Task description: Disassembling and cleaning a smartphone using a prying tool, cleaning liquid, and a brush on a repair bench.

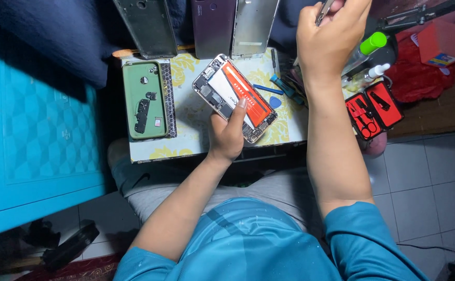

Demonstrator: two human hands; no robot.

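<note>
Two hands at work: left hand (pixel 228 136) gripped opened silver phone with red-white battery (pixel 234 97); right hand (pixel 329 32) beyond it pinched metal tweezers (pixel 323 11), mid-disassembly; careful tip placement judged next

Left hand (pixel 229 134) curls in a grip low; right hand (pixel 327 36) is raised, fingers pinched.

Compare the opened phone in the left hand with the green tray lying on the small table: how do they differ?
The opened phone is held tilted diagonally by the left hand; the green tray lies flat and untouched, square to the table edge. The phone shows a red and white battery in a metal frame; the tray is plain green, carrying a few small dark parts. Both are rounded rectangles of similar size.
</note>
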